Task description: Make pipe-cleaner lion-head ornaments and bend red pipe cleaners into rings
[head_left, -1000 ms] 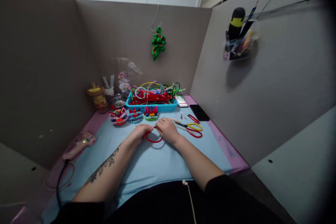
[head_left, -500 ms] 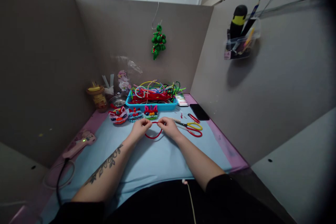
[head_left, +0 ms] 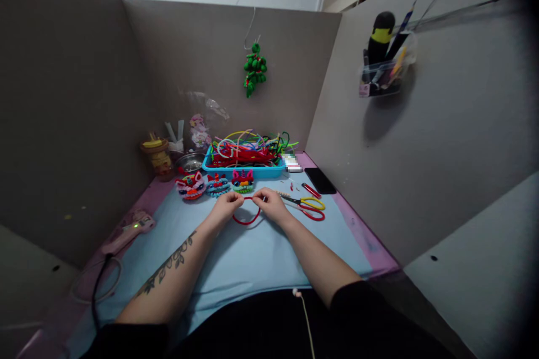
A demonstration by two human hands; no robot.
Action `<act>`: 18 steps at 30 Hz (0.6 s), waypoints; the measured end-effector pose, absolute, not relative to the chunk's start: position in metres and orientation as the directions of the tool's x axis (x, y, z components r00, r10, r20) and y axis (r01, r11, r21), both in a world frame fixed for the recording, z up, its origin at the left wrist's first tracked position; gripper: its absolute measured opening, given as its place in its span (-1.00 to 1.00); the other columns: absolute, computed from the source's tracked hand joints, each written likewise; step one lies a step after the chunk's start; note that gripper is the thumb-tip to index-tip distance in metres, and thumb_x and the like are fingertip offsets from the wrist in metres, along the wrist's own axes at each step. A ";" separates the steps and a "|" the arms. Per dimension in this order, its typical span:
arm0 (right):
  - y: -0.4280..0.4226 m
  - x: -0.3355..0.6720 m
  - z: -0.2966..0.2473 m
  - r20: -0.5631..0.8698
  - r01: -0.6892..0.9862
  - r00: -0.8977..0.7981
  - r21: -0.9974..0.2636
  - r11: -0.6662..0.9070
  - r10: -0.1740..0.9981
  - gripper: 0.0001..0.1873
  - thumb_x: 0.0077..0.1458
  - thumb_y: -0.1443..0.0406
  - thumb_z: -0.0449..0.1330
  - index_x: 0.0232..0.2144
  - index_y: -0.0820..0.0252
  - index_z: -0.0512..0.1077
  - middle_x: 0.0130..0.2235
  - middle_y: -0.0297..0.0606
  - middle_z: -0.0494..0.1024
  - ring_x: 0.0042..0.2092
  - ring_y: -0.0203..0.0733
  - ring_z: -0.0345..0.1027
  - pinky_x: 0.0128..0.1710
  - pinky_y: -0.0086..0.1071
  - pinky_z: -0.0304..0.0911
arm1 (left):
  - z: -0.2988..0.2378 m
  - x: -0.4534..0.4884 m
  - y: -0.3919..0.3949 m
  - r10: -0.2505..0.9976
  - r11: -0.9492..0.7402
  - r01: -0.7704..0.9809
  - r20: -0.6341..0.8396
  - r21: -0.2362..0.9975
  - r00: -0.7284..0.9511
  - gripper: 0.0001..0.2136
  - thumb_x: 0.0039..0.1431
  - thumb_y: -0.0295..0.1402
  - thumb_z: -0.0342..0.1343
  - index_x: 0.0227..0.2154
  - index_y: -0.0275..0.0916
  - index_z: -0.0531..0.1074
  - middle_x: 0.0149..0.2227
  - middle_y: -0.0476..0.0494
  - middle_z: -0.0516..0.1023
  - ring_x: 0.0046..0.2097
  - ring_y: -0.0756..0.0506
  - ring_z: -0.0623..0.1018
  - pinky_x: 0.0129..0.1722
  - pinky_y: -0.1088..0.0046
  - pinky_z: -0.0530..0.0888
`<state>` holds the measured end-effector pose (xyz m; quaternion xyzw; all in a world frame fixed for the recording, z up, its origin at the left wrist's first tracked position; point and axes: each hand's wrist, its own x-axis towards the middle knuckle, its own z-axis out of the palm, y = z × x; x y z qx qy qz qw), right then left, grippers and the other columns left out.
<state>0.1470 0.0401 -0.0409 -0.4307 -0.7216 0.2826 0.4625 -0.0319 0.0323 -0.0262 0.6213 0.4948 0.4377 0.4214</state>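
A red pipe cleaner (head_left: 246,224) hangs in a loop between my two hands, over the light blue cloth. My left hand (head_left: 228,205) pinches it on one side, with thumb and forefinger closed. On the other side my right hand (head_left: 269,204) pinches it too, the fingertips a short gap away from those of the left. Just beyond the hands stand three small fuzzy animal heads: a pink one (head_left: 191,186), a light blue one (head_left: 218,185) and a red and green one (head_left: 242,181). Scissors (head_left: 309,203) with yellow and red handles lie right of my right hand.
Behind the heads is a blue tray (head_left: 244,171) heaped with coloured pipe cleaners. A black phone (head_left: 320,180) and a red-handled tool (head_left: 311,190) lie at the right. At the left are a pink glue gun (head_left: 130,233) with a cord, a metal bowl (head_left: 191,162) and a yellow cup (head_left: 158,160).
Both hands keep their pinch on the red pipe cleaner, and the loop looks almost the same. The whole view has shifted very slightly.
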 end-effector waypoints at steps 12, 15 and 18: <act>0.038 0.145 -0.041 0.396 0.398 -0.255 -0.788 0.469 0.882 -0.85 0.05 0.29 0.07 -0.53 0.19 0.33 -0.54 -0.37 0.35 -0.44 -0.29 0.21 -0.41 -0.44 0.12 | -0.023 -0.033 0.029 0.946 -0.320 0.456 0.307 0.830 0.106 -0.88 -0.04 -0.29 0.08 -0.54 -0.23 0.39 -0.49 -0.02 0.41 -0.40 -0.05 0.37 -0.33 0.44 0.31; 0.039 0.145 -0.042 0.454 0.456 -0.258 -0.720 0.522 0.853 -0.86 0.06 0.33 0.08 -0.53 0.18 0.34 -0.48 -0.33 0.38 -0.38 -0.25 0.24 -0.34 -0.40 0.14 | -0.024 -0.031 0.028 0.943 -0.320 0.493 0.324 0.809 0.080 -0.90 -0.04 -0.33 0.06 -0.57 -0.22 0.38 -0.45 -0.05 0.40 -0.34 -0.07 0.36 -0.28 0.41 0.31; 0.040 0.147 -0.041 0.514 0.515 -0.295 -0.624 0.587 0.805 -0.87 0.07 0.37 0.08 -0.50 0.17 0.37 -0.41 -0.26 0.43 -0.27 -0.18 0.26 -0.20 -0.33 0.15 | -0.029 -0.028 0.029 0.958 -0.278 0.494 0.277 0.824 0.078 -0.88 -0.04 -0.34 0.04 -0.61 -0.23 0.35 -0.52 -0.04 0.37 -0.37 -0.07 0.37 -0.35 0.43 0.31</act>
